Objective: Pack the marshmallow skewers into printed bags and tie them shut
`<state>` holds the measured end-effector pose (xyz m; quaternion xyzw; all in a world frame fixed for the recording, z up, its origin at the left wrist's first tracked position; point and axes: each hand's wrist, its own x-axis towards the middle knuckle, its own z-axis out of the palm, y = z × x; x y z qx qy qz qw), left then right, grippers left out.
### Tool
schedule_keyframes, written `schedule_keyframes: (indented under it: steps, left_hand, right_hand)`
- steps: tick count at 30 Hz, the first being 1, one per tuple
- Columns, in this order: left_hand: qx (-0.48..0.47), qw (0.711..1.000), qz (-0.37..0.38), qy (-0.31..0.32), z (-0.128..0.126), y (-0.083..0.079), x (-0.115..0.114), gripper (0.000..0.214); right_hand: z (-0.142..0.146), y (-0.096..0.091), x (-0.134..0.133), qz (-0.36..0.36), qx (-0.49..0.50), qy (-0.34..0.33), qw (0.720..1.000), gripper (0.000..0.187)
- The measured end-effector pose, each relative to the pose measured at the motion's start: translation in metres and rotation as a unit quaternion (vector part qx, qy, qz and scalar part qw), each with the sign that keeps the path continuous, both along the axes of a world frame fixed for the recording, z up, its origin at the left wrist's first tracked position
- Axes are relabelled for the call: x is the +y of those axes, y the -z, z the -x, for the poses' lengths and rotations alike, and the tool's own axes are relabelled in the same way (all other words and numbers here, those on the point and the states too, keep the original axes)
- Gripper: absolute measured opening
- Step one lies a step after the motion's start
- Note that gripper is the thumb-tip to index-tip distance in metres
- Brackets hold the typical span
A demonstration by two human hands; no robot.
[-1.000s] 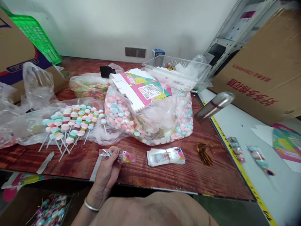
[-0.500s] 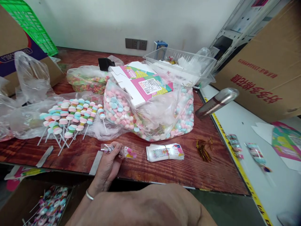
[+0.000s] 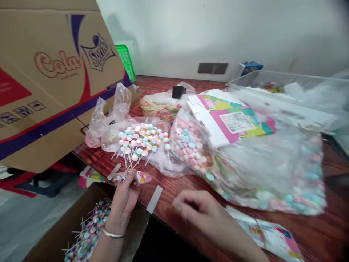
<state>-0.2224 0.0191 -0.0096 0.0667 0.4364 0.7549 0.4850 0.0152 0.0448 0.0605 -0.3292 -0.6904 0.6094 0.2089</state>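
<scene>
Fingers of the left hand (image 3: 125,196) pinch a wrapper (image 3: 143,177), left of centre. The right hand (image 3: 201,213), fingers loosely curled, has come into view at lower centre, so a second hand now seems available for the wrapper; blur hides whether it holds anything. Lollipops (image 3: 141,140) lie bunched above the wrapper, a candy bag (image 3: 188,143) centre right, banded packets (image 3: 275,240) lower right.

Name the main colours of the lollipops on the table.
The lollipops are mainly pink, pale blue and white; the head view shows them.
</scene>
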Motion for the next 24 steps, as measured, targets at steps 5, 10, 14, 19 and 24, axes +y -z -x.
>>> schedule_keyframes:
  steps: [5, 10, 14, 19, 24]
  left_hand:
    - [-0.009, 0.998, -0.008, -0.067, 0.032, -0.001, -0.009, 0.030]
    - [-0.025, 0.996, -0.012, -0.085, 0.041, -0.001, -0.013, 0.031]
    - [-0.033, 0.997, -0.002, -0.075, 0.046, 0.002, -0.014, 0.032]
    - [-0.077, 0.995, -0.004, -0.057, 0.042, 0.003, -0.007, 0.033]
    - [-0.172, 0.985, -0.027, -0.010, 0.019, -0.006, 0.009, 0.031]
  right_hand:
    - [0.086, 0.032, 0.038, 0.228, 0.002, 0.134, 0.964, 0.027]
    - [0.165, 0.064, 0.061, 0.293, -0.012, 0.203, 0.934, 0.028]
    - [0.186, 0.075, 0.071, 0.327, 0.002, 0.254, 0.910, 0.036]
    - [0.180, 0.073, 0.070, 0.281, 0.043, 0.305, 0.909, 0.025]
    - [0.122, 0.045, 0.046, 0.195, 0.099, 0.292, 0.931, 0.025]
